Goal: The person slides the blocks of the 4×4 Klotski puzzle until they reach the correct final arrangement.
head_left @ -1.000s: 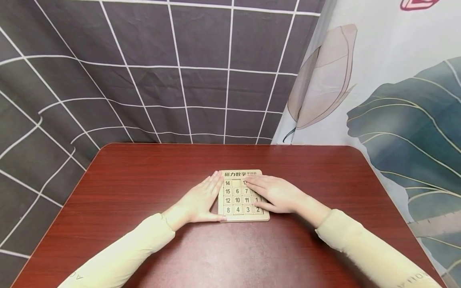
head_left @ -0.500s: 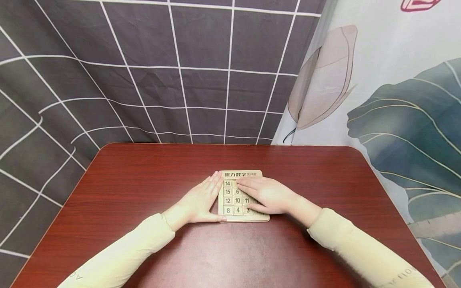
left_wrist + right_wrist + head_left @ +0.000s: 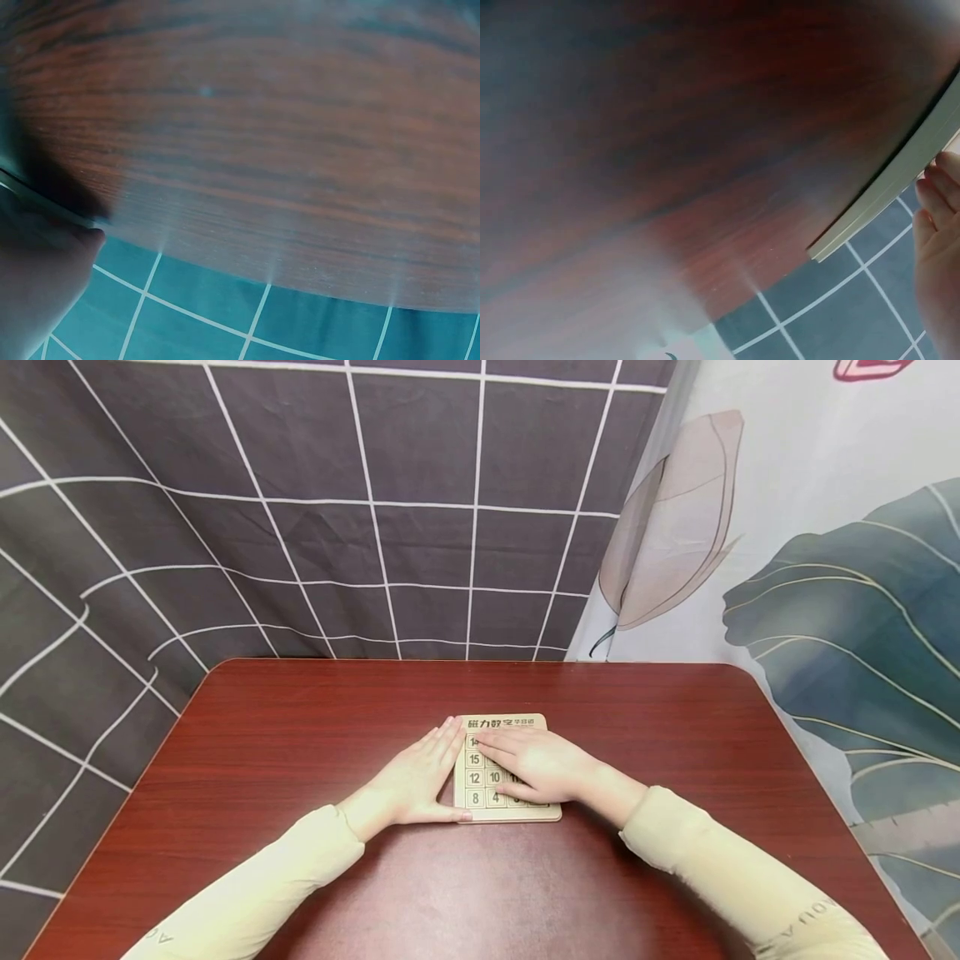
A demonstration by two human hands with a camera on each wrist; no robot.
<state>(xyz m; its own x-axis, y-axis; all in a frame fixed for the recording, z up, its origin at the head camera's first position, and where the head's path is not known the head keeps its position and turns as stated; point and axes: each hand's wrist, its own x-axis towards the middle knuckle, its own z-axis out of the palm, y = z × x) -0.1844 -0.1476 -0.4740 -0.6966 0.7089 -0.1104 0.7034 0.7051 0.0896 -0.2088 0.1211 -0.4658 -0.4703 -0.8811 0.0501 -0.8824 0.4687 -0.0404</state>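
A pale number sliding puzzle (image 3: 476, 777) lies flat on the red-brown table (image 3: 337, 710), dark lettering along its far rim. My left hand (image 3: 408, 781) rests at its left side, straight fingers along that edge and thumb on the near left corner. Laid across the upper and middle tiles is my right hand (image 3: 543, 764), its straight fingertips touching the top row by the 14 tile and its thumb over the lower rows. Most right-hand tiles are hidden beneath it. In the right wrist view, the puzzle's side edge (image 3: 889, 191) shows next to my fingers (image 3: 937, 199).
Beyond the table's far edge hangs a dark cloth with a white grid (image 3: 420, 543). A pale curtain with leaf prints (image 3: 862, 610) hangs at the right. Bare tabletop surrounds the puzzle on its sides and in front.
My right hand has slid left across the puzzle, from the 13 tile to the 14 tile, covering the gap visible earlier in the top row. The left hand and the board have stayed put.
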